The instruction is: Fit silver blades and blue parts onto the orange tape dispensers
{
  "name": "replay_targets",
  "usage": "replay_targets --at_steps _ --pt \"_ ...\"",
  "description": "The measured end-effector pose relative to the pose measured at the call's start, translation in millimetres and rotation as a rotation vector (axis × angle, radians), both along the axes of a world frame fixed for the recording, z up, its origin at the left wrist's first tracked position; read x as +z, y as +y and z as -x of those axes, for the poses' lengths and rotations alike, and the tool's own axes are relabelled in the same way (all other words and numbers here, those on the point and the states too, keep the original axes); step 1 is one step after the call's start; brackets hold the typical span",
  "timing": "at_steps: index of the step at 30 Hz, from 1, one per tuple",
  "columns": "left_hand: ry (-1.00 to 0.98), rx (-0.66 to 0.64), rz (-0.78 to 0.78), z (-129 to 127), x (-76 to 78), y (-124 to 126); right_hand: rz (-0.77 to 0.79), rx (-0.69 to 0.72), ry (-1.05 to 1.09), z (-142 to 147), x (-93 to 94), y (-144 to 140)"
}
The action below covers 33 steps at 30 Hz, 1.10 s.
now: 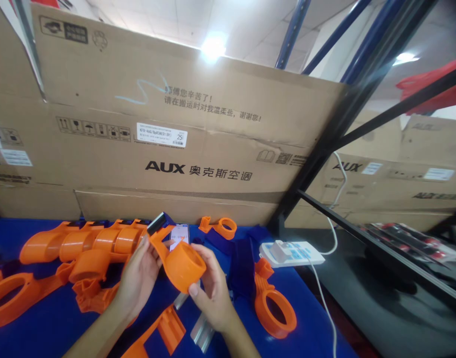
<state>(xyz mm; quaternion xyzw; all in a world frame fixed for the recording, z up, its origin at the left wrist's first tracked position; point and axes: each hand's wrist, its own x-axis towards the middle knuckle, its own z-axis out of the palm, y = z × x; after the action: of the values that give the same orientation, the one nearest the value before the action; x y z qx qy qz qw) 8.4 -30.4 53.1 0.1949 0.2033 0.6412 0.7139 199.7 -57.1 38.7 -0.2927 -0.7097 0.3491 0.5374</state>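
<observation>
An orange tape dispenser (185, 267) is held up above the blue table in both hands, tilted, with a dark blade piece (157, 223) at its upper left end. My left hand (140, 273) grips it near its neck, the fingers partly hidden behind it. My right hand (213, 293) is closed around the ring, thumb on the near edge. Below lie metal strips (202, 333) and another orange dispenser body (171, 329). Several assembled-looking orange dispensers (79, 243) stand in a row left of my left hand.
Behind the table rises a large cardboard box (213, 144). A phone (180, 234) lies at the back. To the right are an orange ring part (275, 313), dark blue pieces (243, 268) and a white power strip (293, 252) with cables. A black rack post (313, 159) slants upward there.
</observation>
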Motion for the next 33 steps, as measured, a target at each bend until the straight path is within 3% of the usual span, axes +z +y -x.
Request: replay_targets --at_steps 4,9,12,14,16,18,20,24,28,33 --pt "0.059 0.033 0.032 -1.4 3.8 1.2 -0.195 -0.245 -0.284 -2.0 -1.5 4.2" --pt "0.102 0.023 0.123 4.2 4.7 2.4 -0.262 -0.196 -0.492 0.6 -1.4 2.3" --pt "0.084 0.055 0.201 9.0 6.0 5.1 -0.252 -0.123 -0.541 -2.8 -1.9 3.7" --pt "0.034 0.078 0.238 11.7 7.8 6.0 -0.216 -0.151 -0.580 -9.2 -5.6 9.9" --pt "-0.008 0.071 0.270 13.9 9.7 5.5 -0.139 -0.343 -0.644 -17.5 -13.3 20.3" --pt "-0.020 0.060 0.302 15.4 11.0 3.9 -0.028 -0.662 -0.717 -26.0 -24.0 32.1" --pt "-0.019 0.055 0.324 15.9 11.3 1.9 0.103 -0.807 -0.842 -32.8 -34.4 41.3" --pt "-0.024 0.012 0.317 15.2 10.0 -0.1 0.170 -0.759 -0.971 -38.6 -43.4 46.1" --pt "-0.032 -0.067 0.279 15.2 7.7 1.4 0.130 -0.802 -1.006 -39.1 -38.6 43.4" --pt "-0.009 -0.076 0.285 15.9 3.3 3.9 0.132 -0.853 -1.054 -41.1 -34.7 43.3"
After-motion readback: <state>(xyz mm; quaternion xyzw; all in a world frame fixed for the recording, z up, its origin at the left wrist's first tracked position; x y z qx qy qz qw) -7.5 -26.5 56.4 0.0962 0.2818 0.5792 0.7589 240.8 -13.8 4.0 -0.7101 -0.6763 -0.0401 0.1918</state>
